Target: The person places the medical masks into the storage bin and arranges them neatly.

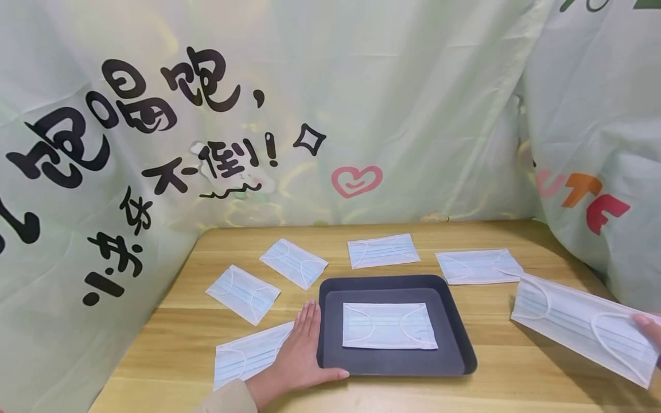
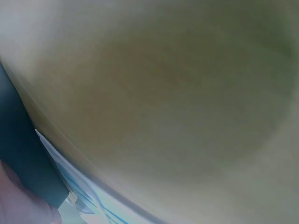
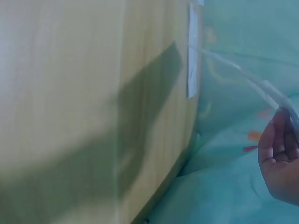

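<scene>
A dark grey tray (image 1: 387,292) lies on the wooden table with one pale blue face mask (image 1: 389,326) flat inside. My left hand (image 1: 304,358) rests against the tray's left side, fingers straight and thumb at the front corner. Partly hidden behind that hand is another mask (image 1: 242,355) on the table. At the far right, my right hand (image 1: 652,331) pinches a face mask (image 1: 578,324) by its right end, tilted and raised above the table. In the right wrist view, the hand (image 3: 280,161) holds this mask nearly edge-on. The left wrist view is mostly blurred.
Several more masks lie around the tray: one at left (image 1: 242,293), one behind it (image 1: 293,263), one at the back (image 1: 384,250) and one at back right (image 1: 477,267). A printed fabric curtain (image 1: 413,115) encloses the table's back and sides.
</scene>
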A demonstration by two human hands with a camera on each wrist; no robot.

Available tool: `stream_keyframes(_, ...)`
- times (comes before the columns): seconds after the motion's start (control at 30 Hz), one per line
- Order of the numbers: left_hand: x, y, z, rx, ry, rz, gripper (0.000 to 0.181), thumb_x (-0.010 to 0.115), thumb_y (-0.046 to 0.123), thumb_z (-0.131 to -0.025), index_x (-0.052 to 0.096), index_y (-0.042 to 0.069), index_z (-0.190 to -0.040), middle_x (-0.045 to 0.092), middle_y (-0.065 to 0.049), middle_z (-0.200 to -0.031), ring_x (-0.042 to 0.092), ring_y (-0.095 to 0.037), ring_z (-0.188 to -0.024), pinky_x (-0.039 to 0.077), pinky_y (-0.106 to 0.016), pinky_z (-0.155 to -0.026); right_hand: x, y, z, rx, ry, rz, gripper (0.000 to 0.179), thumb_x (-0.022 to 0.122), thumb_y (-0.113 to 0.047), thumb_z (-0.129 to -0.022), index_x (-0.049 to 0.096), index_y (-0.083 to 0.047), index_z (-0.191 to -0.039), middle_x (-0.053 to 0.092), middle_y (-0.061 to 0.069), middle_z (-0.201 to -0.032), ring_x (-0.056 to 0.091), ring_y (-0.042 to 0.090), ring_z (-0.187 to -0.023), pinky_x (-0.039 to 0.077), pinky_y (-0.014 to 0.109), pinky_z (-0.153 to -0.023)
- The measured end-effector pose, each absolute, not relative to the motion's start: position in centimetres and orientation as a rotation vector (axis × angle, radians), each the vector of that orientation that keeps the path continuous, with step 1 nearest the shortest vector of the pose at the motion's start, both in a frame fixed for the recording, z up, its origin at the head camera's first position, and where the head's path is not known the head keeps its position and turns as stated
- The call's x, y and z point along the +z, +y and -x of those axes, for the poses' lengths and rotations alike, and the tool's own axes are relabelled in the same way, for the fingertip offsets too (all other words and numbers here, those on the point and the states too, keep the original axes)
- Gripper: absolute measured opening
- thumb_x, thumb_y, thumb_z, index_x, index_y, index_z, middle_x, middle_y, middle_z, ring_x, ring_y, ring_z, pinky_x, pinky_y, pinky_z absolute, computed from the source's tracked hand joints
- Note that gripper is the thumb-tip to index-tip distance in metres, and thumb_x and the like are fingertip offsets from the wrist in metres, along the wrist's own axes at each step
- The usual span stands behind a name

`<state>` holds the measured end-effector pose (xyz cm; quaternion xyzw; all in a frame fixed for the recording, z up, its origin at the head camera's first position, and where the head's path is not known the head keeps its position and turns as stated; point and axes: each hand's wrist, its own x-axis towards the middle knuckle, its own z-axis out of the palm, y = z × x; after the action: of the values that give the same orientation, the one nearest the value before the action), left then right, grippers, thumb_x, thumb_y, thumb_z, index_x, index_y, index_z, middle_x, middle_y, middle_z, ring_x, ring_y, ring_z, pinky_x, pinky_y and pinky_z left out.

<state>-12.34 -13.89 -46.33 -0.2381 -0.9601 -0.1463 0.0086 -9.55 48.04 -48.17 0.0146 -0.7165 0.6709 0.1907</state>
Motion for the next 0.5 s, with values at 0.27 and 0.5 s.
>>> stream_keyframes(0.27,-46.3,-14.0,12.3,-0.451,-3.01,0.739,0.127,0.048,0.085,-0.065,0.011,-0.007,-0.146,0.009,-0.023,-0.154,0.008,-0.034,-0.144,0.02,-0.046,-0.115,-50.1,49.7,10.9,1.997,-1.899,-0.059,0.044,0.034,0.004,-0.096,0.067,-0.025,-0.097,0.069,-0.011,-0.066,0.062,0.004,-0.048,0.044,0.021,-0.036)
stream_keyframes(0.5,-46.3,-14.0,12.2,-0.444,-2.998,0.739,0.127,0.048,0.085,-0.065,0.012,-0.007,-0.146,0.009,-0.024,-0.154,0.01,-0.035,-0.143,0.02,-0.045,-0.115,-50.0,49.8,12.8,1.577,-2.099,0.131,0.042,0.047,-0.001,-0.093,0.063,-0.039,-0.091,0.064,-0.025,-0.062,0.057,-0.004,-0.044,0.042,0.015,-0.038)
